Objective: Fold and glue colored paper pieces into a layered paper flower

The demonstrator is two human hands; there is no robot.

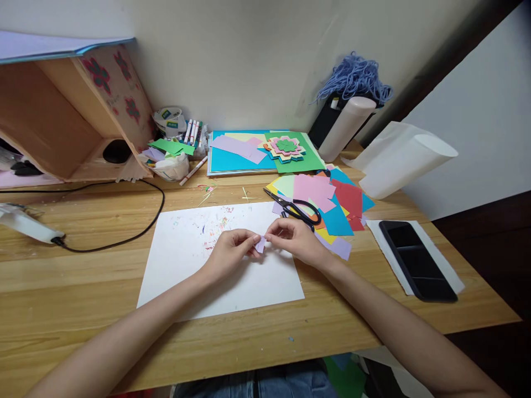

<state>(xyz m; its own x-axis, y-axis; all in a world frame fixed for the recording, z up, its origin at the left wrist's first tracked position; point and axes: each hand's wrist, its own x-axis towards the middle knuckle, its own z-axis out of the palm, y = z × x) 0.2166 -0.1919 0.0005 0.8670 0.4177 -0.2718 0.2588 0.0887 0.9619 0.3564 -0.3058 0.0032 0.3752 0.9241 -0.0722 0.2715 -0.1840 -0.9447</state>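
A small piece of lilac paper (260,245) is pinched between the fingertips of both hands, above a large white sheet (174,276). My left hand (230,251) grips its left side, fingers closed. At its upper right edge, my right hand (299,241) closes thumb and forefinger on the paper. Black-handled scissors (295,210) lie just beyond my right hand, resting on a heap of coloured paper pieces (348,199). Coloured scraps and marks dot the middle of the white sheet.
Behind stand a stack of coloured sheets (244,166) with a layered paper flower (286,148), markers (193,132) and a tape roll (170,120). A phone (415,260) and a paper roll (409,166) are right. A black cable (161,210) loops left near a decorated box (120,94).
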